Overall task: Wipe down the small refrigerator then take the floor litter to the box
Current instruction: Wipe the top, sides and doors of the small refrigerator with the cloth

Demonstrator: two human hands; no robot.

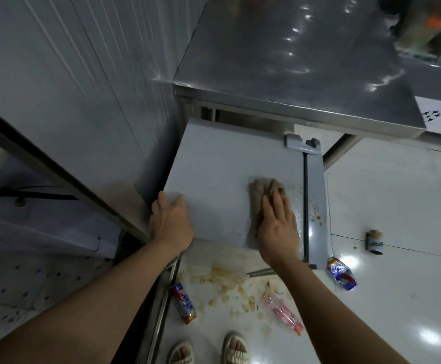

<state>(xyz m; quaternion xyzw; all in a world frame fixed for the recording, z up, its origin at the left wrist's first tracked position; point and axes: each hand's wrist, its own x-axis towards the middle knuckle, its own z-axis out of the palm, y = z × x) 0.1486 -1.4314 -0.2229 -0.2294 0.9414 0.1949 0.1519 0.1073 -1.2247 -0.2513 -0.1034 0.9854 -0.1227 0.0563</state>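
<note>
cloth point(262, 198) half under hand, feet point(209, 350) cropped

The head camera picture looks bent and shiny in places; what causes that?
In the head view, a wide-angle lens bows the wall lines; lamps glare off the steel table and floor tiles; the top right corner is blurred; the cloth stays sharp.
</note>
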